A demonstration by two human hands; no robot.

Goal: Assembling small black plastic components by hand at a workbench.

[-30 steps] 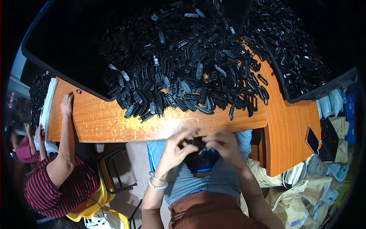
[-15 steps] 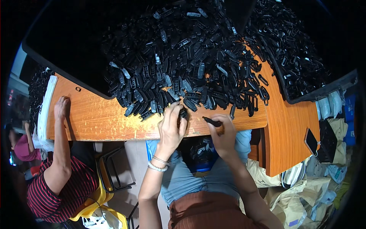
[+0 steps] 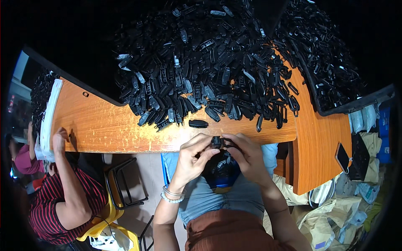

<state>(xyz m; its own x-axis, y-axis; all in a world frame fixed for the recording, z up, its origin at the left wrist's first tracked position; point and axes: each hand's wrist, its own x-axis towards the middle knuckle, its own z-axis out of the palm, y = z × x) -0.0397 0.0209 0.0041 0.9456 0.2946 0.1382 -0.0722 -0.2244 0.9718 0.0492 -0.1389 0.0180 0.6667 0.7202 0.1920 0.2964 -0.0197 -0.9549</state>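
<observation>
My left hand (image 3: 194, 155) pinches a small black plastic part (image 3: 216, 142) just over the table's front edge. Close against it, my right hand (image 3: 248, 157) has its fingers closed on another dark piece (image 3: 228, 142), whose shape is mostly hidden by the fingers. The two pieces meet or nearly touch between my hands; which of these I cannot tell. One elongated black casing (image 3: 198, 124) lies by itself on the wood beyond my left hand. Behind it spreads a large pile of similar black plastic casings (image 3: 197, 79).
Large black trays stand left and right, the right one (image 3: 356, 104) filled with black parts. A phone (image 3: 342, 157) lies on the side table (image 3: 318, 146). At left, another person's hand (image 3: 60, 140) is near the table edge. A dark-filled blue container (image 3: 222, 182) sits between my knees.
My left hand has drawn back from the pile, and my right hand has come in beside it. A casing now lies alone on the table. The other person's hand has moved nearer the edge.
</observation>
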